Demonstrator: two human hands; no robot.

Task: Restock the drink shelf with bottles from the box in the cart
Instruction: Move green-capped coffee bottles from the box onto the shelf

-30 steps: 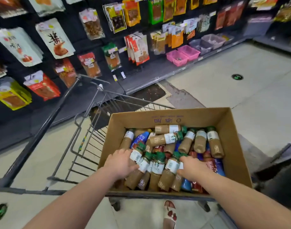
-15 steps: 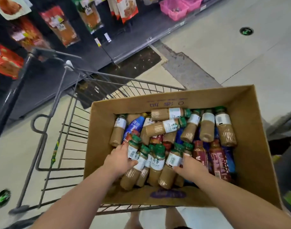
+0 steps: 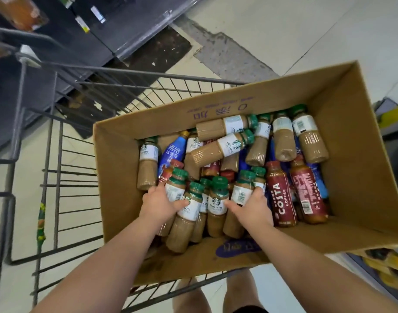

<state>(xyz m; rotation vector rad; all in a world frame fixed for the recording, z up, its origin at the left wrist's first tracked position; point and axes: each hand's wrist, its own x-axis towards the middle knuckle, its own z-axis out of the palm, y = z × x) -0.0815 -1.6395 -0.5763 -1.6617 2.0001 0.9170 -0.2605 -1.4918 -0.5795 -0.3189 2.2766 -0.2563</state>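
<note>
While both hands reach down into the box (image 3: 116, 181), they sit apart, one on each flank of a bunch of lattes (image 3: 217, 199) at its near end. Left hand (image 3: 158, 205): fingers curled round the leftmost bottle, thumb laid over the next label. Right hand (image 3: 253, 208): fingers curled over the rightmost bottle, thumb pointing inward below its barcode. The bunch leans caps-up, away from the person, bases toward the near wall. Labels read "CAFFE LATTE" under a round green siren logo; caps are green.

Just right of the right hand, a red bottle (image 3: 281, 197) reads "COSTA COFFEE". A second red one (image 3: 306, 193) beside it shows small print, not legible. More red caps poke up behind the bunch.

Two loose lattes (image 3: 223, 147) lie crosswise on top of the pile mid-box, and three more lie lengthwise at the far right. A blue bottle (image 3: 171, 154) with white Chinese characters lies at left beside a single latte; other blue ones are half buried at right.

The box's far wall carries purple Chinese print, upside down. The near flap has a purple oval mark, unreadable.

The box rests on the right side of a wire cart (image 3: 55, 199). Beyond the cart is a dark shelf (image 3: 85, 48) with price tags (image 3: 98, 14) and snack packs (image 3: 19, 12), blurred. Pale floor (image 3: 284, 30) with a grey patch. Bare legs (image 3: 238, 290) show below the cart's near edge.
</note>
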